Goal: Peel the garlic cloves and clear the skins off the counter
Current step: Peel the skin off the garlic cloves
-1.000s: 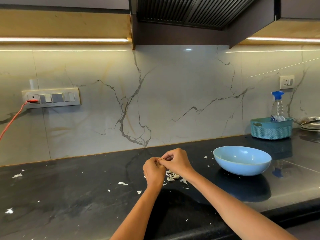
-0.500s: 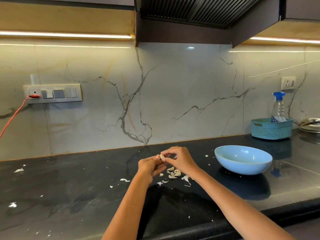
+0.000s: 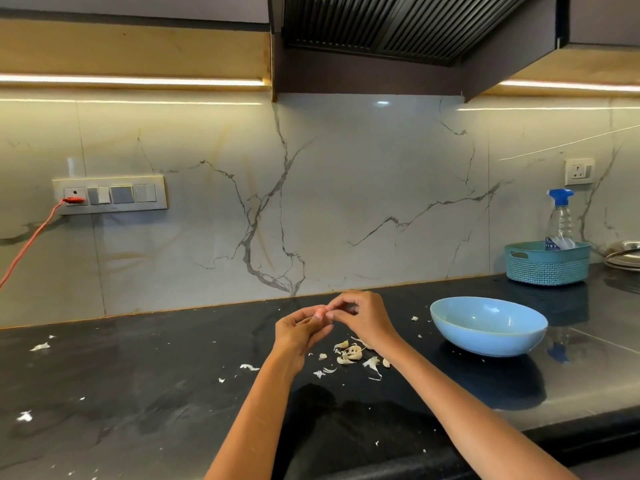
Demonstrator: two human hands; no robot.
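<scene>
My left hand point(image 3: 300, 332) and my right hand point(image 3: 363, 315) meet above the black counter point(image 3: 138, 393), fingertips together. Between them they pinch a small pale garlic clove point(image 3: 321, 311), mostly hidden by the fingers. Just below the hands lies a heap of garlic cloves and torn skins point(image 3: 351, 354). More white skin flakes point(image 3: 249, 367) are scattered over the counter, some far left point(image 3: 40, 347). A light blue bowl point(image 3: 488, 325) stands to the right of my right hand; its inside shows only a pale speck.
A teal basket point(image 3: 547, 263) holding a spray bottle point(image 3: 560, 220) stands at the back right, beside stacked plates point(image 3: 623, 256). A red cable point(image 3: 31, 237) hangs from the wall socket panel at the left. The counter's front edge runs near the bottom right.
Both hands stayed together on the clove, with the fingers shifting slightly. The camera tilted a little, so the heap of skins below the hands shows more.
</scene>
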